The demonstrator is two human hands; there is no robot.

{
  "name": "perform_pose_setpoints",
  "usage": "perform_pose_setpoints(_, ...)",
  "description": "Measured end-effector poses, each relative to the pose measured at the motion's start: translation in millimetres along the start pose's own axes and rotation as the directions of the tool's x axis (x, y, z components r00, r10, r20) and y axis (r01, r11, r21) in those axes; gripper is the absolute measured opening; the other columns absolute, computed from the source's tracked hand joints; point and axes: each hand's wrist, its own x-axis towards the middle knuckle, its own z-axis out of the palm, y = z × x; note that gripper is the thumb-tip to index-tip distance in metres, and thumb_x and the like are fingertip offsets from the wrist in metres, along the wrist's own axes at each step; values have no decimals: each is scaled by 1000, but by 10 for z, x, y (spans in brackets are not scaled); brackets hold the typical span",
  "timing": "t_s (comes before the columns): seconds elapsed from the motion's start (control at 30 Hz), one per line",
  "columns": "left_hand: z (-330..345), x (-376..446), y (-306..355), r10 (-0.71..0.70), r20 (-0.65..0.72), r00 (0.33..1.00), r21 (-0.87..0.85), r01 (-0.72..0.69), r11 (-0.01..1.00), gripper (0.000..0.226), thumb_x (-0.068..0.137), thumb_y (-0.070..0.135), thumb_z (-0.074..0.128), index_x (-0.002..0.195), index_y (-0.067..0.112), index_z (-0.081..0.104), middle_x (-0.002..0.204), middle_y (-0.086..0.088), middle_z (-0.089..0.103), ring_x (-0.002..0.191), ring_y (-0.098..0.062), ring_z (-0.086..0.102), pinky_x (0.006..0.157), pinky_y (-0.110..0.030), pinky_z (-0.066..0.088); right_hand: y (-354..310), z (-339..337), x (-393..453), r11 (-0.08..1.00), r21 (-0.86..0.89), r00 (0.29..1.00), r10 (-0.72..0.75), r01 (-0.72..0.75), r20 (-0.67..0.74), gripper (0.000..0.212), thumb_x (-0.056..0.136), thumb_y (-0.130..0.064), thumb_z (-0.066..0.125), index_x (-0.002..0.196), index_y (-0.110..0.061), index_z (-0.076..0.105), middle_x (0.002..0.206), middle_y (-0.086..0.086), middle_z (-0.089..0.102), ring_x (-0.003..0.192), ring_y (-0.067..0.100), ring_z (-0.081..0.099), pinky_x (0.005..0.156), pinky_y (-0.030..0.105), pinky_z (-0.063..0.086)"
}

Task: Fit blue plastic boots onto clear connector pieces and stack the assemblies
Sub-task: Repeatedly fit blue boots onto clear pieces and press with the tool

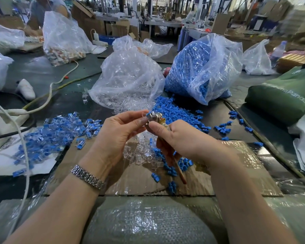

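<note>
Nearest, bubble wrap (148, 224) covered the counter's (42, 73) front edge, with a flat cardboard sheet (141, 182) beyond it. Two hands met above the cardboard. The left hand (118, 131), a metal watch band (87, 176) on its wrist, pinched a clear connector (144, 115) between thumb and fingertips. The right hand (181, 138) was curled round a wooden-handled tool (179, 170), whose metal head (154, 116) touched a blue boot (151, 113) at the connector.

Under the hands lay a small heap of loose clear connectors (143, 155), too many to count, with scattered blue boots (171, 166) at 5 o'clock from it. At 9 o'clock from the hands, one pile of finished assemblies (56, 131) spread over white paper (5, 162); they were too many to count. A white cable (23, 155) crossed that side.

Beyond the hands at 12 o'clock stood one bag of clear connectors (128, 81), and at 1 o'clock one bag of blue boots (201, 67) spilling a heap (173, 111) onto the dark green counter. At 3 o'clock sat a green bag (285, 92) printed with white letters ending in "Panda"; the rest was unreadable.

Farther off, four more plastic bags lay about, one at 11 o'clock holding orange-and-white parts (63, 50), with another person (44, 7) seated behind it. The room behind was a workshop with cardboard boxes (120, 29) and tables.
</note>
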Motion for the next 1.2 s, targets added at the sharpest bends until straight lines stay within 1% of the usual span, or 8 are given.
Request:
perform_pose_setpoints(0.2, -77, 19, 64, 17, -37, 999, 5, -17, 1000, 24, 76, 15, 80, 100, 14, 81, 109, -14, 77, 107, -25, 72, 89, -28, 59, 12, -82, 16, 1000, 2, 1000, 13, -13, 22, 68, 92, -70, 49, 88, -6, 71, 69, 5, 74, 66, 24, 74, 73, 41, 62)
perform_pose_setpoints(0.27, -179, 25, 129, 85, -157, 984, 199, -53, 978, 13, 80, 16, 80, 92, 22, 80, 100, -6, 78, 96, -18, 73, 78, -21, 58, 57, -177, 15, 998, -58, 997, 10, -14, -72, 61, 91, -67, 56, 85, -7, 69, 70, 4, 72, 63, 21, 69, 72, 42, 60)
perform_pose_setpoints(0.43, -412, 3, 226, 527, -403, 749, 899, 216, 381, 18, 85, 9, 65, 91, 26, 68, 104, -4, 61, 101, -28, 60, 91, -44, 49, 306, -424, 63, 912, -354, 915, 50, -204, -399, 51, 91, -60, 64, 70, -15, 53, 62, 1, 55, 59, 18, 52, 52, 31, 32)
perform_pose_setpoints(0.5, -365, -28, 254, 511, -326, 795, 940, 214, 266, 19, 84, 8, 66, 93, 24, 68, 105, -5, 56, 103, -28, 55, 92, -43, 46, 423, -415, 99, 869, -385, 893, 126, -310, -433, 49, 92, -56, 63, 70, -13, 52, 63, 2, 54, 60, 21, 52, 52, 31, 32)
perform_pose_setpoints(0.63, -283, -72, 256, -7, -188, 982, 867, 170, 468, 11, 86, 11, 71, 87, 22, 71, 81, -3, 72, 59, -10, 65, 53, -21, 51, 570, -327, 125, 812, -424, 867, 189, -402, -461, 44, 91, -55, 64, 75, -14, 56, 72, 2, 59, 68, 19, 56, 52, 31, 33)
perform_pose_setpoints(0.8, -321, -62, 248, -263, -50, 964, 917, 148, 370, 18, 81, 38, 82, 89, 25, 72, 73, 2, 73, 55, -5, 65, 56, -17, 48, 560, -282, 137, 787, -444, 869, 225, -429, -441, 45, 89, -58, 66, 76, -17, 52, 76, 2, 57, 77, 25, 59, 64, 35, 41)
perform_pose_setpoints(0.97, -302, -44, 219, -302, -38, 953, 885, 173, 433, 5, 85, 22, 80, 88, 21, 76, 76, 3, 76, 58, -8, 68, 57, -18, 55, 497, -232, 110, 753, -479, 873, 259, -450, -413, 49, 89, -57, 68, 75, -14, 48, 81, 3, 55, 90, 31, 62, 76, 39, 47)
perform_pose_setpoints(1.2, -213, -7, 137, -170, -85, 982, 873, 156, 463, 10, 89, 12, 73, 89, 21, 77, 77, -1, 77, 57, -5, 68, 58, -16, 55, 424, -185, 90, 711, -543, 872, 212, -447, -440, 64, 89, -61, 67, 128, -13, 54, 136, 13, 45, 129, 36, 43, 105, 53, 41)
